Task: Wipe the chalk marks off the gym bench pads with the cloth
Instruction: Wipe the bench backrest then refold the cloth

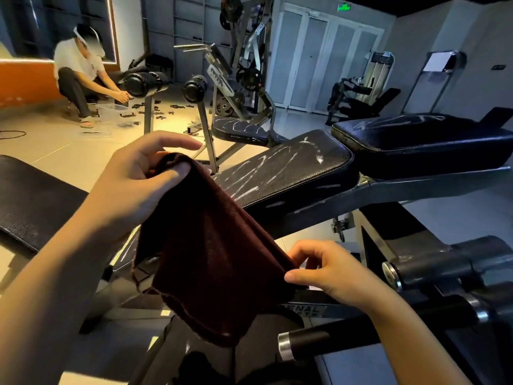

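The left hand (138, 179) pinches the top edge of a dark maroon knitted cloth (211, 259), which hangs limp in the air in front of the bench, looking soft and light enough to bunch anywhere. The right hand (330, 269) pinches its lower corner. Beyond it, the black leather bench pad (291, 168) carries white chalk streaks.

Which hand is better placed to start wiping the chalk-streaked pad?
Left. The left hand grips the cloth's top edge beside the chalk-streaked pad; the right hand pinches its lower corner, nearer the camera.
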Demonstrator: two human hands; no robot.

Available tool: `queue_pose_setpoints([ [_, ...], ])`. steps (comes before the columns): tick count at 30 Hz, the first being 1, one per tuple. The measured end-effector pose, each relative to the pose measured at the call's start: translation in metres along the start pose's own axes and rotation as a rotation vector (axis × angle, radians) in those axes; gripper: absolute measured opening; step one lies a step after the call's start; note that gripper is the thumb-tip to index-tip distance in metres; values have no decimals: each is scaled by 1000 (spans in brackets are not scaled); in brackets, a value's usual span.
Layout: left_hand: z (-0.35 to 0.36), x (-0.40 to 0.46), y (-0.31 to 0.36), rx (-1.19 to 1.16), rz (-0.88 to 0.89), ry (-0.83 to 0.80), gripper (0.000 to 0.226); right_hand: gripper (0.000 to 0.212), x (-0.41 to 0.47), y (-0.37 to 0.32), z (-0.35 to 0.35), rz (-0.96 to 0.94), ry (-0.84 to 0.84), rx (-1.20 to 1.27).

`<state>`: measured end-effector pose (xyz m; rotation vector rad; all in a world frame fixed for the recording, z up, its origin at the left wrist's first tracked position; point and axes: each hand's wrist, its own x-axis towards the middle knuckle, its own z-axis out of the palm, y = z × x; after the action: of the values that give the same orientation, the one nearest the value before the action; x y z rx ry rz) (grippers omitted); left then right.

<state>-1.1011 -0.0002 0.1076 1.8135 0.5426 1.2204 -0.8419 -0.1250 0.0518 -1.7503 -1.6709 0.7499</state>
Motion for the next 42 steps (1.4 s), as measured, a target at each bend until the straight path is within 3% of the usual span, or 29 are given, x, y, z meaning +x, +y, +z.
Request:
queue_pose_setpoints([
  [2,-3,-5,-3,28,9,10,27,7,0,0,1,3,121,-164],
  [5,-2,-19,-6,25,35,12,22,9,1,1,6,-89,466,-473],
  [8,2,-38,-15,87,45,26,22,10,0,5,3,-196,742,-588],
  [13,10,-55,-27,525,42,79,13,17,-6,8,-10,-254,873,-555],
  [22,34,-37,-41,365,-100,44,6,20,22,-36,-43,-348,1208,-320],
  [26,53,-15,-60,475,-109,-66,35,38,69,-39,-46,-249,1196,-482],
  [33,37,-5,-96,470,-113,-190,40,39,119,-6,-14,-36,1311,-777],
  [39,16,-5,-88,602,74,-269,25,54,106,-17,-15,122,1127,-937],
  [42,3,8,-82,553,52,-321,15,61,101,-33,-15,260,959,-1003],
])
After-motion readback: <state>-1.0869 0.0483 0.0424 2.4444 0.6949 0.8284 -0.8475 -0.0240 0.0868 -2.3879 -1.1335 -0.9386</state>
